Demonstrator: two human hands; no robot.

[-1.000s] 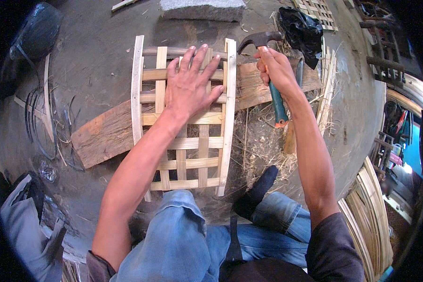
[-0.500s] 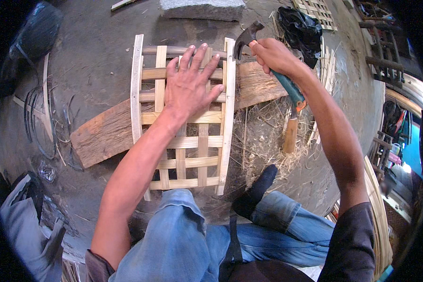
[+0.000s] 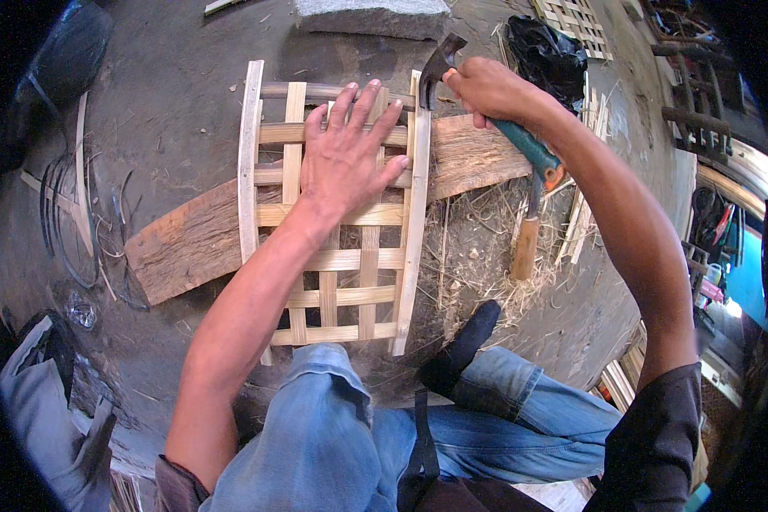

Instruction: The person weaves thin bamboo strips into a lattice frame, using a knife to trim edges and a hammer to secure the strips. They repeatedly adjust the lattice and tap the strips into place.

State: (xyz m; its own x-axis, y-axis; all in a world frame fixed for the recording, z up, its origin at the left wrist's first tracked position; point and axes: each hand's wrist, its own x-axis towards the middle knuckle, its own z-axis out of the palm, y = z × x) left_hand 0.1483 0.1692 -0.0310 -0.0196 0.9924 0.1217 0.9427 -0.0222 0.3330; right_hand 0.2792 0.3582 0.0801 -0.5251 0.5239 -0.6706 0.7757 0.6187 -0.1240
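A woven wooden lattice panel (image 3: 377, 258) with two long side rails lies across a rough wooden plank (image 3: 188, 241). My left hand (image 3: 348, 154) rests flat on its upper part, fingers spread over the slats. In my right hand (image 3: 497, 88) is a claw hammer (image 3: 527, 147), gripped near the head, its green and orange handle pointing back toward my forearm. The hammer's dark head is at the top end of the panel's right rail (image 3: 415, 196); whether it touches the wood I cannot tell. My fingers hide part of the handle's upper end.
A wooden-handled tool (image 3: 525, 247) lies among shavings right of the panel. A stone block (image 3: 373, 17) sits beyond it, a black plastic bag (image 3: 548, 53) and another lattice piece (image 3: 574, 24) at far right. Thin strips and black coils (image 3: 60, 213) lie on the left. My socked foot (image 3: 461, 350) is close by.
My right hand and the hammer have shifted slightly, the hammer head tilting up and the handle's end moving right. My right elbow has swung outward. The left hand stays on the panel.
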